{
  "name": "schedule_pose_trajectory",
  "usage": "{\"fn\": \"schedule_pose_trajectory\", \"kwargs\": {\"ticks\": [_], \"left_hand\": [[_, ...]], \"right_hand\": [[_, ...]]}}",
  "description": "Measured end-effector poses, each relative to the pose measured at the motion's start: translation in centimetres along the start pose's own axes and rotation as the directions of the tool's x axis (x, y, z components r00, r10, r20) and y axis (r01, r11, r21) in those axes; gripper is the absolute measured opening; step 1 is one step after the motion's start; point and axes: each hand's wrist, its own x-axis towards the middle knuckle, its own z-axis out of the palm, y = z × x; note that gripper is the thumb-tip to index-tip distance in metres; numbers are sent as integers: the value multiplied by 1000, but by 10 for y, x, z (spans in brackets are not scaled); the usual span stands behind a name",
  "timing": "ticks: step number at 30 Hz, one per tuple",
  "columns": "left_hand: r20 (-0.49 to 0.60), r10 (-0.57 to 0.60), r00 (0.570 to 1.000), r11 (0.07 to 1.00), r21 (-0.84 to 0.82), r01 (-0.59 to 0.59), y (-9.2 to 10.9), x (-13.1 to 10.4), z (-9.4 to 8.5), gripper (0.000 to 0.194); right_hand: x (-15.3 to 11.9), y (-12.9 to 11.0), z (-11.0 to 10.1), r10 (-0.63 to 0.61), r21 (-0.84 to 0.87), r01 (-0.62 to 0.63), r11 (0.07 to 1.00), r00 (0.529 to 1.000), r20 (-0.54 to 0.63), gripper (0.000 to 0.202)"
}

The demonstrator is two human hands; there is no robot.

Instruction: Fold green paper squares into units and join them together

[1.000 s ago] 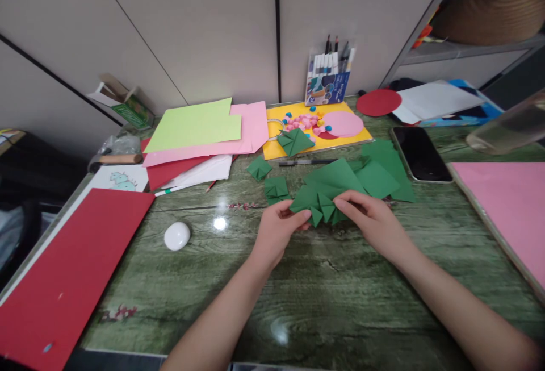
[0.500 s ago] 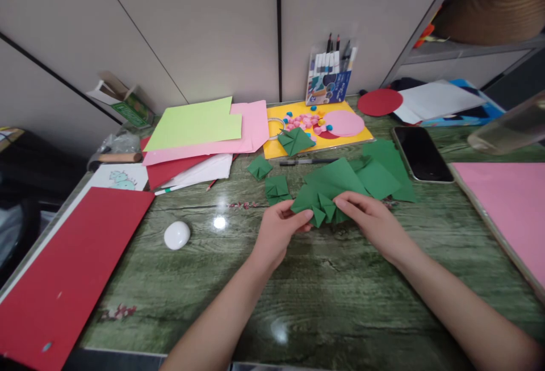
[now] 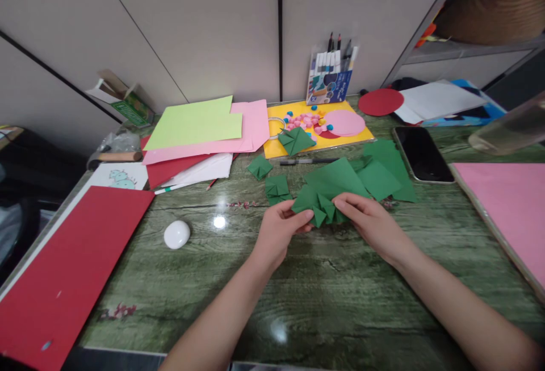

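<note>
Between my two hands is a piece of folded green paper with pointed flaps standing out at its front. My left hand pinches its left corner, thumb on top. The thumb and fingers of my right hand grip its right side. Just behind it lie flat green paper sheets, partly covered by one another. Smaller folded green paper pieces rest to the left of the held one, and another folded green piece sits farther back on a yellow sheet.
A black pen lies behind the green paper. Pink and blue bits are on the yellow sheet. At right are a phone and pink paper. Leftward are a white round object, red card and lime paper.
</note>
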Motion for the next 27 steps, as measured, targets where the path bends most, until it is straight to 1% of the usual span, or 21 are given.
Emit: {"fn": "schedule_pose_trajectory", "kwargs": {"ticks": [3,5,17,23,27], "left_hand": [[2,-4,1000,1000,-2,4,0,0,0,18],[5,-5,1000,1000,3,5,1,0,0,18],[20,1,1000,1000,1,-1,-2,0,-2,19],[23,-10,1000,1000,-4,11,-2,0,-2,19],[15,-10,1000,1000,-8,10,-1,0,-1,19]], "right_hand": [[0,2,1,26,77,-26,997,1000,7,26],[0,2,1,36,93,-37,995,999,10,26],[0,3,1,42,103,-45,994,999,30,25],[0,3,1,33,73,-34,997,999,8,27],[0,2,2,33,74,-35,997,999,26,27]]}}
